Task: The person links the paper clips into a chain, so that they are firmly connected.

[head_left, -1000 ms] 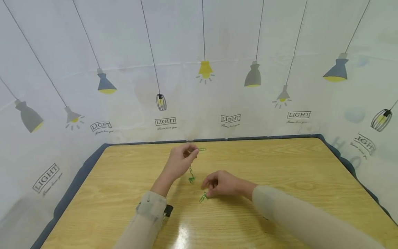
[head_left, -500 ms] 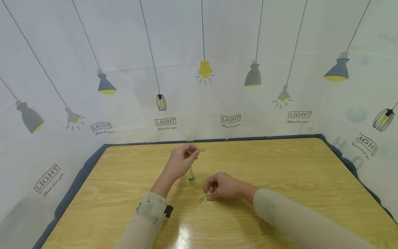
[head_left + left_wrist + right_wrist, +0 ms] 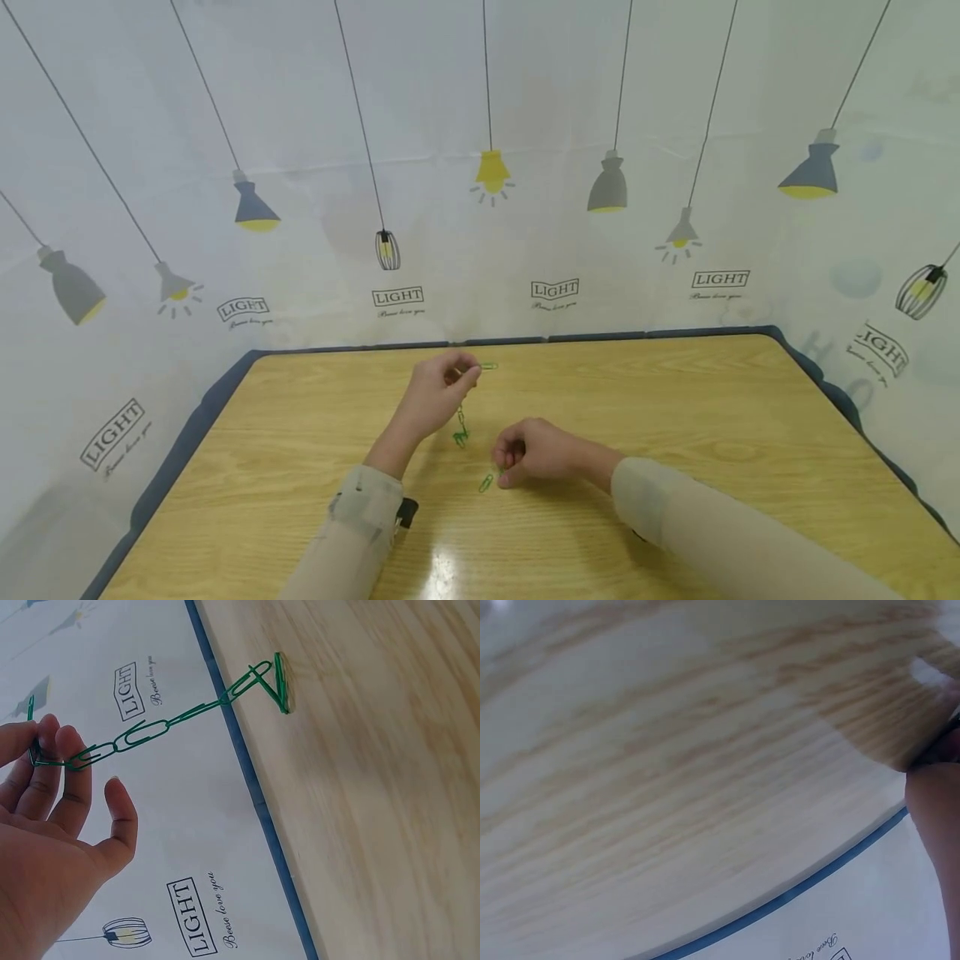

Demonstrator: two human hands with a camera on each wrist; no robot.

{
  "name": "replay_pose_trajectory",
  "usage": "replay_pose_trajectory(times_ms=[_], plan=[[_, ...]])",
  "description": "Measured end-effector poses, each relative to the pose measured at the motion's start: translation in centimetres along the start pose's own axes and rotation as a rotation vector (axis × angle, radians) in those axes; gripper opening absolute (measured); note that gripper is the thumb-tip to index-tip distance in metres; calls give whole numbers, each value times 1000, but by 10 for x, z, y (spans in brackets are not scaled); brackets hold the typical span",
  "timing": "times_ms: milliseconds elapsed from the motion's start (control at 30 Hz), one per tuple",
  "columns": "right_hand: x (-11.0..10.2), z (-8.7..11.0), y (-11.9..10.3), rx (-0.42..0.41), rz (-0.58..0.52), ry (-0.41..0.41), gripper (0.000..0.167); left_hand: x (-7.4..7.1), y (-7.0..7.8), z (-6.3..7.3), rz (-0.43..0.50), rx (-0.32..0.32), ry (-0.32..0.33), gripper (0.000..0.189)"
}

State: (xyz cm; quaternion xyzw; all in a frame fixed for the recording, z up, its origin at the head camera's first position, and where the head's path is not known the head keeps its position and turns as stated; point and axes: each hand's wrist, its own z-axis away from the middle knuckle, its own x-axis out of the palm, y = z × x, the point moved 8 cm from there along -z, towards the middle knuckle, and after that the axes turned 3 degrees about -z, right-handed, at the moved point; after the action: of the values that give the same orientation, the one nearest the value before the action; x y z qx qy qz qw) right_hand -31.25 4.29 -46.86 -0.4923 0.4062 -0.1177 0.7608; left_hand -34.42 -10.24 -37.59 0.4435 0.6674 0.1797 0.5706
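Observation:
My left hand (image 3: 438,392) pinches the upper end of a chain of green paper clips (image 3: 142,733) between thumb and fingers. One clip of it sticks out past the fingertips. In the left wrist view the chain runs down to the wooden table (image 3: 390,787), where its last links lie folded. My right hand (image 3: 542,450) is low over the table with curled fingers, a bit of green clip showing at its fingertips. Beside them lies a loose green paper clip (image 3: 486,483). The right wrist view catches only part of the right hand (image 3: 936,810) at its edge, with no clip visible.
A blue edging (image 3: 495,341) runs along the table's far side. Behind it stands a white wall covering (image 3: 315,250) printed with hanging lamps. A dark wrist strap piece (image 3: 407,512) shows by the left sleeve.
The right hand has shifted slightly right and toward me, drawing one green clip apart from the one beside it. The left hand stays nearly still with the chain hanging from it.

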Motion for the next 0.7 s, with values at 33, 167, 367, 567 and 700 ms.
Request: replay_pose_trajectory(times_ms=[33, 167, 367, 567, 700], plan=[[0, 0, -2, -11, 5, -6, 13, 0, 0, 0, -2, -1, 1, 18], [-2, 1, -6, -31, 28, -43, 9, -2, 0, 1, -9, 1, 8, 18], [-20, -4, -6, 4, -62, -26, 7, -2, -2, 1, 1, -9, 14, 16], [-55, 0, -17, -24, -177, 108, 18, -1, -3, 2, 3, -7, 9, 14], [-75, 2, -26, -40, -236, 199, 24, -1, -2, 3, 5, -3, 8, 14]])
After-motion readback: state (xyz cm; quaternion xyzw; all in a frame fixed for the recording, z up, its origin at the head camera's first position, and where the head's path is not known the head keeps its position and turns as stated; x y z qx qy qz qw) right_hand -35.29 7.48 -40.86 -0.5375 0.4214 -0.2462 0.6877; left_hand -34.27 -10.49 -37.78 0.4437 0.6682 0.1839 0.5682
